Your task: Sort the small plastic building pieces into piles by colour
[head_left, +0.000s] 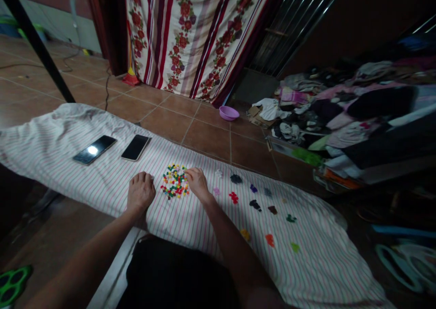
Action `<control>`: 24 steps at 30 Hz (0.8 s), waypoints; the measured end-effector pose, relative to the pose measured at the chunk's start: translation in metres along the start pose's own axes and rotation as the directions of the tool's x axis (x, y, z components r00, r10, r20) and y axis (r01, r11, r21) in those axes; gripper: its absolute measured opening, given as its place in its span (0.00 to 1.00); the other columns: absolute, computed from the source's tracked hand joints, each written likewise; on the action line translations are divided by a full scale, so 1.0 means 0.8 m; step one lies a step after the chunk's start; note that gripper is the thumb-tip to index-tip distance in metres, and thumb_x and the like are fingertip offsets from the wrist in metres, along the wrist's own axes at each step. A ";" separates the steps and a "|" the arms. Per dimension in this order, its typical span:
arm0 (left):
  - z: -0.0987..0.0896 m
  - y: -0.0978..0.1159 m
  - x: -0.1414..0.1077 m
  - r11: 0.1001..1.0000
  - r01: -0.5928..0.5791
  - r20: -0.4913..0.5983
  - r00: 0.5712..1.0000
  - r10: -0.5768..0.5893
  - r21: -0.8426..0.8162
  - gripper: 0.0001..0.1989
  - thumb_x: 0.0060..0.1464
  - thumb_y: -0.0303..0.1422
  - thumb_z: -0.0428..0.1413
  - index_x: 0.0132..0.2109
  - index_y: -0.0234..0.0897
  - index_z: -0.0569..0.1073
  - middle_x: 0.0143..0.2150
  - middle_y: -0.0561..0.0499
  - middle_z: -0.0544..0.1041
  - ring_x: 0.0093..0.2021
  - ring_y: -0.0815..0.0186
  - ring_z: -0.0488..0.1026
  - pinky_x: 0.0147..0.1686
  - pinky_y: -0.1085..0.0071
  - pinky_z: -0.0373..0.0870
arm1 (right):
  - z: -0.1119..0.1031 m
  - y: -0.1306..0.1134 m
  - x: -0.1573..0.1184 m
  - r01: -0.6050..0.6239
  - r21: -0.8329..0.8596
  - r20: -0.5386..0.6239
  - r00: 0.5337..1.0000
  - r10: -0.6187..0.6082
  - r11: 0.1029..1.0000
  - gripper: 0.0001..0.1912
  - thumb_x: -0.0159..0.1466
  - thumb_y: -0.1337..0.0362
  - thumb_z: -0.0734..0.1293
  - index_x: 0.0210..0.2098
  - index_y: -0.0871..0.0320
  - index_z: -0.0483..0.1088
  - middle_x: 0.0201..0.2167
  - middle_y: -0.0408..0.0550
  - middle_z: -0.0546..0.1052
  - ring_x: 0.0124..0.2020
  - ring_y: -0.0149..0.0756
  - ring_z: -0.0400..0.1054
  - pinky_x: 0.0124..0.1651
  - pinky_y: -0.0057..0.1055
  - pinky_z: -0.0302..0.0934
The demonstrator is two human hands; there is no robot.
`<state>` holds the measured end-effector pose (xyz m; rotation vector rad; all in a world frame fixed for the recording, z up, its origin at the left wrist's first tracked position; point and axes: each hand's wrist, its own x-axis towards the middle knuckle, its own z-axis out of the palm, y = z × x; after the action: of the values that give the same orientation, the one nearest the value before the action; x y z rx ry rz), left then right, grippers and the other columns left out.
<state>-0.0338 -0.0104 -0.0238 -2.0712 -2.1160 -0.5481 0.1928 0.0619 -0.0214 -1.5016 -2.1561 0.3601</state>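
Small, bright multicoloured pieces [175,182], like tiny beads or blocks, lie in a loose mixed pile on a striped cloth [190,218]. My right hand [198,183] is at the pile's right edge, its thumb and fingers pinched together; whatever is between them is too small to make out. To the left of the pile, my left hand [141,192] rests palm down on the cloth, fingers lying loosely bent. Right of my right forearm are small single-colour heaps, among them red pieces [233,197], black pieces [255,205], yellow pieces [245,234] and dark green pieces [291,218].
Two phones, one with a bright reflection [94,149] and one dark [136,147], lie on the cloth's left part. Beyond are a tiled floor [207,136], a purple basin [229,113], a flowered curtain [190,36] and heaped clothes [327,105] on the right.
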 end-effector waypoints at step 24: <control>-0.001 0.000 0.000 1.000 -0.023 -0.024 0.999 0.023 0.001 0.09 0.57 0.30 0.45 0.41 0.35 0.68 0.42 0.42 0.70 0.44 0.55 0.65 0.46 0.59 0.59 | 0.020 -0.058 0.091 -0.191 -0.290 0.156 0.957 0.243 0.938 0.12 0.63 0.57 0.65 0.37 0.56 0.78 0.42 0.54 0.77 0.49 0.43 0.64 0.50 0.35 0.56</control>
<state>-0.0339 -0.0108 -0.0229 -2.0757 -2.0760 -0.5653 0.1269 0.1140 0.0044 -1.9415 -2.2628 0.3008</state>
